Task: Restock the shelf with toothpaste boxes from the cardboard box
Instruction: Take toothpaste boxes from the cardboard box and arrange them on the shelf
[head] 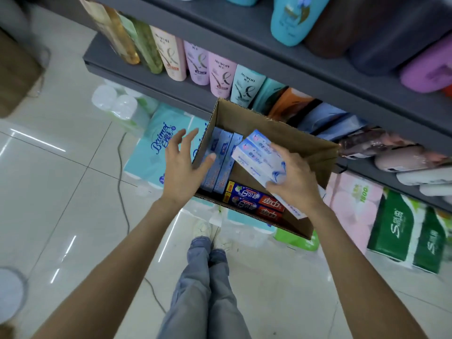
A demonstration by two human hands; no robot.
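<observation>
Glossy pale floor tiles (61,192) run beneath grey shop shelving (171,86) lined with shampoo bottles (221,74), and an open brown cardboard box (281,128) sits against the shelf edge above packs of tissue rolls (156,148). Over the box, the right hand (293,179) grasps a bundle of pale blue and white toothpaste boxes (256,155), lifted above the red and dark blue toothpaste boxes (254,201) lying inside. Fingers spread and holding nothing, the left hand (182,167) hovers at the box's left wall, beside upright light blue boxes (220,165).
</observation>
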